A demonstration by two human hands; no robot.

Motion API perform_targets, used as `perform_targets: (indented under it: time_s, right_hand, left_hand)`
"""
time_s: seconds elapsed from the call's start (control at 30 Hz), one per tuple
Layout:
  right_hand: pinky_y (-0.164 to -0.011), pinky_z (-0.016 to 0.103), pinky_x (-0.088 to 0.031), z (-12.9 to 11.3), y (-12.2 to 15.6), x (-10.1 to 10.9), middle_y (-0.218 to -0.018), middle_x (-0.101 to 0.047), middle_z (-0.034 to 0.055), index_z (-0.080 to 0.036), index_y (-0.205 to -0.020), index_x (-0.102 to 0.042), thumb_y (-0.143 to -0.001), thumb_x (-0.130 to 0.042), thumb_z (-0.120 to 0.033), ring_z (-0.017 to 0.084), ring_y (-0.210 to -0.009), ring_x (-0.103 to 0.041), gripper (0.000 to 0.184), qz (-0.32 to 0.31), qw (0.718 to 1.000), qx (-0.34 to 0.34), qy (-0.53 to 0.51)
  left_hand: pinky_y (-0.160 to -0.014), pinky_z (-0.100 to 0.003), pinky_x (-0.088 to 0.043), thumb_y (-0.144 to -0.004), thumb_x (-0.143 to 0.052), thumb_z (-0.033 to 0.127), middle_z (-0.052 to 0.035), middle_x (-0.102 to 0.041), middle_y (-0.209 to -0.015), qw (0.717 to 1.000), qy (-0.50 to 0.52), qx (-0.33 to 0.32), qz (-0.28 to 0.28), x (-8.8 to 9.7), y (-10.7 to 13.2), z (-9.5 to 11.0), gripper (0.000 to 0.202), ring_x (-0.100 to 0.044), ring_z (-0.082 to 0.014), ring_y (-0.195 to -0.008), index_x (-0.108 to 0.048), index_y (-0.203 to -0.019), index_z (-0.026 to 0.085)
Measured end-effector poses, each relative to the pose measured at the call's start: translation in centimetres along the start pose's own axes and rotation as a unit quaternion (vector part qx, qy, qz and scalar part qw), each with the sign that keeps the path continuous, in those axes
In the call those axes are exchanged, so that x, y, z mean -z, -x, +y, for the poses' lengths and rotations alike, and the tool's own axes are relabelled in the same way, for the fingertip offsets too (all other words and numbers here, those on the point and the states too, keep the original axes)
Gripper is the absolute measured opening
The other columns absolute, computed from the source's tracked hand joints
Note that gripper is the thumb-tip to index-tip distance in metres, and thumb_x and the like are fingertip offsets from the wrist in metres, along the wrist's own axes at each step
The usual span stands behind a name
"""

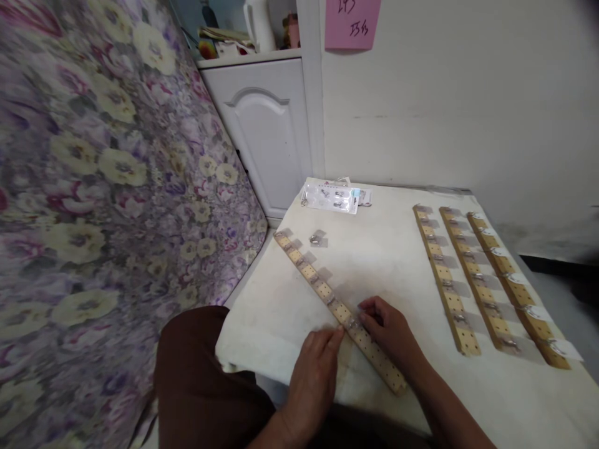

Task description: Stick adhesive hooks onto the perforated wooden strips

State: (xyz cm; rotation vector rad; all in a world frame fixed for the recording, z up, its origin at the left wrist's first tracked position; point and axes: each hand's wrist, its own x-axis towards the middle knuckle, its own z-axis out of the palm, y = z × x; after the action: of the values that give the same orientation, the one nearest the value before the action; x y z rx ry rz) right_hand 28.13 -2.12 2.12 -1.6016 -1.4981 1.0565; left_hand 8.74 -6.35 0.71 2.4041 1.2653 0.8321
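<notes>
A narrow wooden strip with rows of holes (324,289) lies at a slant across the cloth-covered table. Small metal pieces on clear plastic tabs sit along it at intervals, and its near end is bare. My left hand (316,365) is closed, its fingers curled and one fingertip pressed to the strip's near edge. At the strip's far side, my right hand (386,324) pinches a small clear tab by a metal piece (353,324); the fingers partly hide it. One loose metal piece with a clear tab (317,239) lies beside the strip's far end.
Three more strips, a left one (440,268), a middle one (468,265) and a right one (510,287), lie to the right. Clear blister packs (330,197) rest at the back. A flowered curtain (116,206) hangs left; a white cabinet (262,125) and wall stand behind.
</notes>
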Motion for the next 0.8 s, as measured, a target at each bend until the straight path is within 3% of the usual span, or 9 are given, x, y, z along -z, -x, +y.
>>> perform_targets:
  time_s: [0.43,0.8]
  right_hand:
    - [-0.069,0.03,-0.047,0.29,-0.11,-0.12,-0.079,-0.068,0.0024,-0.02,-0.09,-0.059,-0.08,-0.054,-0.027,0.018,-0.073,-0.063,0.014,0.004,1.0,0.007,0.0]
    - [-0.069,0.029,-0.046,-0.14,-0.04,-0.07,-0.078,-0.068,0.0021,-0.019,-0.089,-0.059,-0.08,-0.054,-0.026,0.017,-0.073,-0.062,0.013,0.003,1.0,0.015,-0.005]
  left_hand:
    - [-0.087,-0.043,-0.049,-0.089,-0.041,0.005,-0.0107,-0.056,-0.111,1.0,-0.014,0.012,-0.02,-0.53,0.14,-0.41,0.051,-0.049,-0.022,-0.1,-0.037,-0.137,0.02]
    - [-0.084,-0.043,-0.051,-0.09,-0.04,0.006,-0.0108,-0.057,-0.108,1.0,-0.024,0.01,-0.005,-0.41,-0.01,-0.14,0.048,-0.051,-0.0218,-0.098,-0.039,-0.136,0.02]
